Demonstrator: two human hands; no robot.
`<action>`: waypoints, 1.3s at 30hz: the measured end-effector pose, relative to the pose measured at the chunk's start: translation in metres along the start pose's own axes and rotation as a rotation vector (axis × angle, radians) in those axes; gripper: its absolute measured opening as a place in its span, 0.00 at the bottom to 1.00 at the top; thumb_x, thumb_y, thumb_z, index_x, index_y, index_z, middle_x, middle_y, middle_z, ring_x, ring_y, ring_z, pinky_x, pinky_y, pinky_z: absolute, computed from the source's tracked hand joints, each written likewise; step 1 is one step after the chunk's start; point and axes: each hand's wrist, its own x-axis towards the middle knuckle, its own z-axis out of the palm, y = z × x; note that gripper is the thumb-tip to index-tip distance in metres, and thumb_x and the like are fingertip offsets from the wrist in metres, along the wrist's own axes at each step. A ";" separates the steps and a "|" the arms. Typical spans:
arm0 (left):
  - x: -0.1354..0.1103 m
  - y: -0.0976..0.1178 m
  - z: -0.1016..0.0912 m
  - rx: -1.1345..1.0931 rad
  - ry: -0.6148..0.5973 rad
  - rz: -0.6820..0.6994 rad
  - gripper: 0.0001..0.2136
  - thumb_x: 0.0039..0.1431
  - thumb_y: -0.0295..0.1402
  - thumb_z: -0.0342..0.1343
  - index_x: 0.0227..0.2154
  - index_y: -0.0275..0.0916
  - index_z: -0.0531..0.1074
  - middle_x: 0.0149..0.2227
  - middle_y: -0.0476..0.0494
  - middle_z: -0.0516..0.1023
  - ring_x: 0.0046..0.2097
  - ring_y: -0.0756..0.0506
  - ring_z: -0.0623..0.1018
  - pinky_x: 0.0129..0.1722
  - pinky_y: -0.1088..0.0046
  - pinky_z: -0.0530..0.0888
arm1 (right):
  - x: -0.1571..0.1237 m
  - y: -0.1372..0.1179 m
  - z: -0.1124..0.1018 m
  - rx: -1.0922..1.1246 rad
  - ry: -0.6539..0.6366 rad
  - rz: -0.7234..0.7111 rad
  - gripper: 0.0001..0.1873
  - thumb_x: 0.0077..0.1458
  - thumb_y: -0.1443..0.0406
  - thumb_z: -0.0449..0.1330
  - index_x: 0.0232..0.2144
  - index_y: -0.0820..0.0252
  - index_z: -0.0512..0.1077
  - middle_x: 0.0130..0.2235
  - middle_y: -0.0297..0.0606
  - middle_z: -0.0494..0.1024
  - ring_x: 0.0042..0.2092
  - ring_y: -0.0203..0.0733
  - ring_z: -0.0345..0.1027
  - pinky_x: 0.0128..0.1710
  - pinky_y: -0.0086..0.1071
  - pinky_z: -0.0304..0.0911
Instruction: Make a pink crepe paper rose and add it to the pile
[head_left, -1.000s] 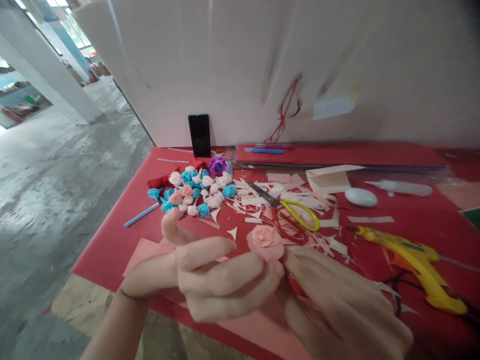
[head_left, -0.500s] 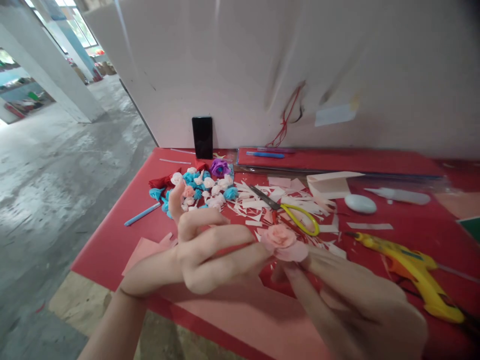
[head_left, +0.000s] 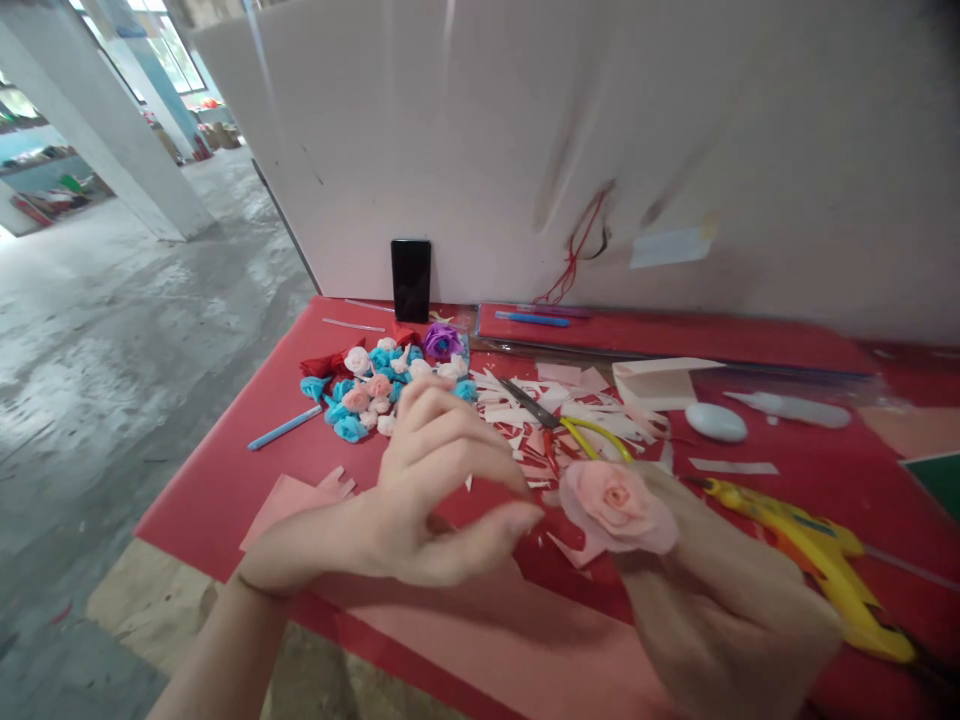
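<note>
A pink paper rose [head_left: 616,506] faces up toward me, held from below and behind by my right hand [head_left: 731,600]. The fingers of that hand close on its base, which is hidden under the petals. To the left of the rose, my left hand [head_left: 442,490] hovers with fingers curved and apart, holding nothing. Its thumb points at the flower without touching it. Beyond the rose lie scissors [head_left: 596,435] with yellow handles, partly covered by the flower. Under both hands, a large sheet of pink paper [head_left: 480,630] spreads along the table's near edge.
Small blue, white and pink paper roses [head_left: 360,400] are heaped at the left, with a purple rose [head_left: 443,341] behind. Paper scraps [head_left: 517,405] litter the middle. A yellow glue gun [head_left: 810,550] lies right, near a white bottle [head_left: 795,408]. A phone [head_left: 412,280] leans on the back panel.
My left hand has let go of the rose and drawn back leftward, its fingers spreading. The rose has moved right and nearer in my right hand, and its top now faces me more.
</note>
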 end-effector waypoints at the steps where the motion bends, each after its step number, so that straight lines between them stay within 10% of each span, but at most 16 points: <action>1: 0.000 -0.001 0.000 -0.098 -0.046 0.032 0.13 0.60 0.37 0.50 0.20 0.41 0.66 0.22 0.48 0.73 0.28 0.49 0.69 0.39 0.66 0.68 | 0.001 0.003 0.001 0.004 0.015 -0.004 0.16 0.52 0.79 0.53 0.30 0.53 0.71 0.27 0.31 0.76 0.27 0.39 0.70 0.27 0.32 0.67; 7: 0.002 -0.003 0.002 -0.561 -0.285 -0.179 0.11 0.61 0.29 0.50 0.22 0.37 0.66 0.24 0.50 0.71 0.27 0.53 0.68 0.26 0.78 0.65 | 0.004 0.019 0.007 0.074 0.044 -0.112 0.12 0.51 0.79 0.57 0.30 0.58 0.70 0.28 0.35 0.74 0.31 0.41 0.68 0.32 0.38 0.66; 39: 0.003 -0.011 0.012 -0.677 -0.159 -0.299 0.07 0.52 0.31 0.59 0.21 0.35 0.72 0.21 0.50 0.71 0.27 0.52 0.66 0.28 0.75 0.65 | 0.000 0.032 0.015 0.127 0.039 -0.119 0.13 0.50 0.79 0.55 0.28 0.56 0.70 0.30 0.34 0.76 0.34 0.42 0.68 0.34 0.40 0.67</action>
